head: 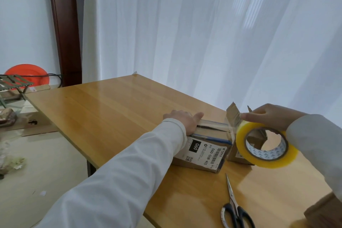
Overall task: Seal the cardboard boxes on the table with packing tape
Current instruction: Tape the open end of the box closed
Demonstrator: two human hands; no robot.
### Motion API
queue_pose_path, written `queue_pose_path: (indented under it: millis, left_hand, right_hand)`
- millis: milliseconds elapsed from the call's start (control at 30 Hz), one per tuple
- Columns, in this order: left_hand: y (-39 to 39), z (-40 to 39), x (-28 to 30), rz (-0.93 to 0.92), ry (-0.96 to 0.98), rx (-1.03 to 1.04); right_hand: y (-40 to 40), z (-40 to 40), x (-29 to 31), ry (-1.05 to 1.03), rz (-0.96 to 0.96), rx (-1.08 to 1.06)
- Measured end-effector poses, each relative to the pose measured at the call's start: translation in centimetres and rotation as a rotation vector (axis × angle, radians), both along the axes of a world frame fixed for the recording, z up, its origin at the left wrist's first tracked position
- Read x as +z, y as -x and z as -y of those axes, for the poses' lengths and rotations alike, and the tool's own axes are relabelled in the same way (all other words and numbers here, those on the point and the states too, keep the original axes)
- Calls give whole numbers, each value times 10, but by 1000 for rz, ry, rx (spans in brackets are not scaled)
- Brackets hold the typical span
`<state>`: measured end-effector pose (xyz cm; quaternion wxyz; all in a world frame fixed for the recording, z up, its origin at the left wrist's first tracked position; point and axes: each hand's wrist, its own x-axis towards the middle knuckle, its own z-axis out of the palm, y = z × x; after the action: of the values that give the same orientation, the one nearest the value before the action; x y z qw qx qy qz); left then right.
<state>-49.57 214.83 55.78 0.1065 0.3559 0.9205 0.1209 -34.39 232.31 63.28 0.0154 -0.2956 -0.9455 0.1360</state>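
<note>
The left hand (pixel 183 120) is pressing flat on the labelled box (pixel 203 151). The right hand (pixel 270 116) is gripping the tape roll (pixel 266 146) above the surface (pixel 114 105).

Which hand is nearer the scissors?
Right. The right hand holds the tape roll above and beyond the scissors; the left hand presses the box farther left.

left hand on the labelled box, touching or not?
Touching. The head view shows the left hand lying on the top left end of the labelled cardboard box, thumb stretched along the taped seam, with no gap visible.
</note>
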Motion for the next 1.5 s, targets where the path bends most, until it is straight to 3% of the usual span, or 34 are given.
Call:
queue_pose_path:
  millis: [200,933,1000,1133,1233,1300,1367,1500]
  left_hand:
    - [0,6,4,-40,16,18]
    - [49,89,-3,-72,9,105]
    - [48,89,-1,-124,38,93]
    - [37,78,11,-399,101,-72]
    - [20,52,21,-271,-79,-167]
    - [12,36,16,-64,-197,-173]
    - [7,28,6,31,-179,-181]
    - [7,22,1,-36,-29,-161]
  right_hand:
    - [5,-2,-12,61,100,-99]
    - [64,79,-45,56,269,-35]
    - [65,77,-48,78,275,-43]
    - [67,75,-51,58,265,-30]
    - [71,78,-52,27,277,-9]
    - [71,81,-52,-13,284,25]
    - [70,82,-53,-33,283,53]
    - [74,76,-58,-5,250,102]
